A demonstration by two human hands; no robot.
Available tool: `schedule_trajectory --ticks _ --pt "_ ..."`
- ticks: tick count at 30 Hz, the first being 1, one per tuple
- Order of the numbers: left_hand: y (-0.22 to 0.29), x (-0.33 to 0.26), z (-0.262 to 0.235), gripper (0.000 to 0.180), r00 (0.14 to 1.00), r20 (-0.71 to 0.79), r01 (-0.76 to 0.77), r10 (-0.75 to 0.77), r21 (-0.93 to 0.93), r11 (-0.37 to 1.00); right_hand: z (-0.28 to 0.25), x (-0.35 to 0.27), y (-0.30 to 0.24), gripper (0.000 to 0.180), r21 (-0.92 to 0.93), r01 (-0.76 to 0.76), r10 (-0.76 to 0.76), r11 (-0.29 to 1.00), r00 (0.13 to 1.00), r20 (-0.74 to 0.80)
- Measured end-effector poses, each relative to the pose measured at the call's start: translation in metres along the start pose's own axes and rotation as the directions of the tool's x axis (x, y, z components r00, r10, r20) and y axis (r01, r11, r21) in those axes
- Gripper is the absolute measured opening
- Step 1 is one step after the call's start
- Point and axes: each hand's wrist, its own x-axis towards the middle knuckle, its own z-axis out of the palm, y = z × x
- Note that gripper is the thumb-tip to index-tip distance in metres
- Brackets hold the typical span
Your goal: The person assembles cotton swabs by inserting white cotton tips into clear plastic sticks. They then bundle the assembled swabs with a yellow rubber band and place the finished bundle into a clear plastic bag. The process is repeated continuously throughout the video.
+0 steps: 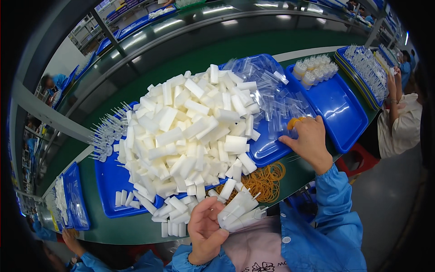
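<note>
The bundle of white tubes (238,209) sits low in my view, gripped in my left hand (206,231) just above the counter (136,226) edge. My right hand (310,140) pinches an orange rubber band (293,122) (fingers closed on it) over the clear sleeves (272,90). Between them lie loose rubber bands (265,179) beside the blue tray (111,181) heaped with white blocks (190,131).

I'm on a factory assembly line, packing-type work. Long green conveyor belt (235,50) runs upper left to upper right w/ a metal rail behind. Blue trays (337,106) all along it, piled w/ white foam blocks (190,131) & clear plastic parts. Other workers in blue smocks (59,80) at frame edges, rubber bands (265,179) on the bench.
</note>
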Motion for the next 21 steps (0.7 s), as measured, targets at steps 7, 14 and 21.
schedule_trajectory --ticks 7,14,21 --pt "0.000 0.001 -0.001 0.067 1.000 -0.003 0.011 -0.011 0.000 1.000 0.003 -0.001 -0.007 0.027 -0.026 0.054 -0.053 0.998 0.998 0.020" --pt "-0.002 0.003 -0.003 0.064 0.998 -0.054 -0.011 0.012 0.012 1.000 -0.021 -0.003 -0.015 0.021 0.073 0.149 -0.130 0.986 0.966 -0.222" --pt "-0.005 0.006 -0.002 0.062 0.999 -0.040 -0.020 0.023 0.065 0.998 -0.021 -0.007 -0.014 0.018 0.446 0.086 0.021 0.891 0.973 -0.228"
